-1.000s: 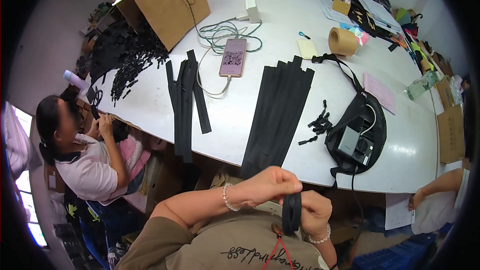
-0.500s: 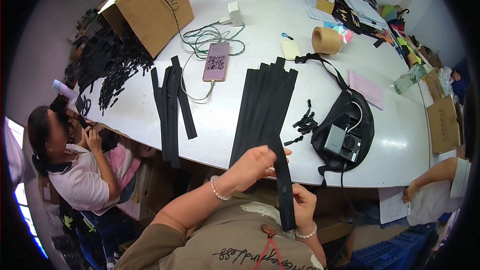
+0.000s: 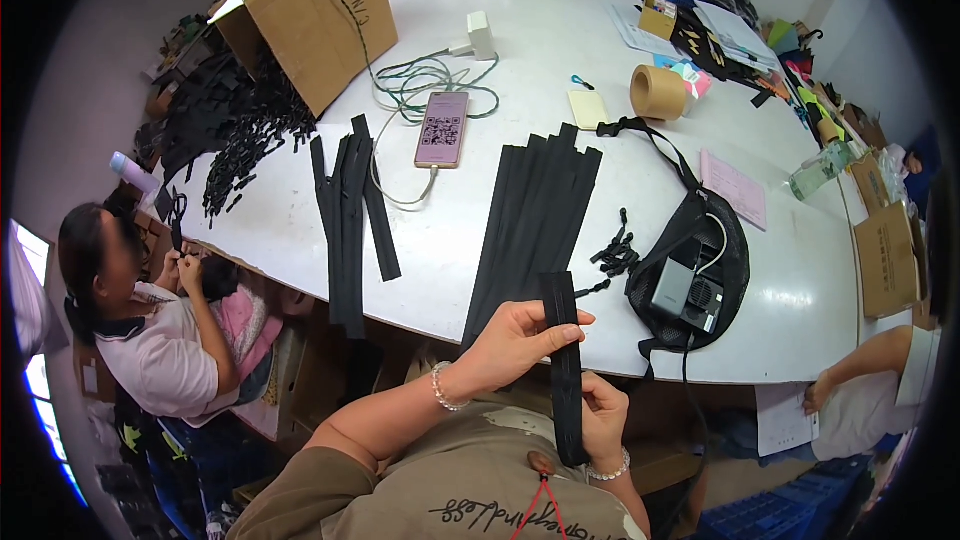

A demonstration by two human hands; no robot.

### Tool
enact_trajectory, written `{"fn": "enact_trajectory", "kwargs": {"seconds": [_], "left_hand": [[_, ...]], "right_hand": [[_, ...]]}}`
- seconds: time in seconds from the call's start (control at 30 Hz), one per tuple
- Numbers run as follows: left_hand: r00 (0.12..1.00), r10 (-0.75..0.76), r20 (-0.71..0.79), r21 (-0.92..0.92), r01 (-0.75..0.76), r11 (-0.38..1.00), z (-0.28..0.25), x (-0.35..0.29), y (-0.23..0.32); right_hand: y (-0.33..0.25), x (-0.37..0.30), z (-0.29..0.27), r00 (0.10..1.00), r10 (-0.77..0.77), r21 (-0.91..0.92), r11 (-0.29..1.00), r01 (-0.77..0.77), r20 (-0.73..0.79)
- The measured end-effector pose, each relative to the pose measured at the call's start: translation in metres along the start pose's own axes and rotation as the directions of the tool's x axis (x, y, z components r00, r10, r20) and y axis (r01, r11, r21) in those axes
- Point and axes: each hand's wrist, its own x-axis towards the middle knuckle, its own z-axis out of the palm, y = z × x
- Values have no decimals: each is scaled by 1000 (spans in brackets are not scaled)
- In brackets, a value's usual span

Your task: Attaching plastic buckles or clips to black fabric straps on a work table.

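Note:
A black zipper strip (image 3: 566,380) hangs almost upright in front of my body, past the table's near edge. My left hand (image 3: 520,342) pinches it near its upper end, thumb across the front. Lower down, my right hand (image 3: 603,420) grips the strip's side with curled fingers; part of that grip is hidden behind the strip. Just beyond my hands, a fanned stack of black zipper strips (image 3: 530,210) lies on the white table (image 3: 480,100). Farther left is a smaller bunch of the same strips (image 3: 346,230), hanging over the edge.
Right of the stack lie small black pulls (image 3: 618,252) and a black mesh bag (image 3: 735,270) holding a device. Beyond are a cabled phone (image 3: 442,130), a tape roll (image 3: 658,92) and a cardboard box (image 3: 320,30). One person (image 3: 150,330) sits left; another's arm (image 3: 865,360) is at right.
The held strip has turned to show its face and stands straighter. My left thumb now presses across its front. The whole view has shifted slightly.

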Motion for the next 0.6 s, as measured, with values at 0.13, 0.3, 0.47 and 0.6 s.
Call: {"fn": "enact_trajectory", "kwargs": {"seconds": [0.13,0.3,0.47,0.6], "left_hand": [[998,-54,-16,-29,53,998,-2,-1,0],[990,-142,-9,-99,141,985,1,2,-8],[993,-111,-28,38,112,993,-3,3,-14],[994,-106,-9,76,107,991,-1,8,-14]], "right_hand": [[0,2,0,999,34,-11,999,-34,-12],[4,-3,1,997,55,-48,997,-58,-48],[10,-5,4,992,70,-50,996,-76,-109],[10,-7,4,993,40,-67,997,-48,-114]]}}
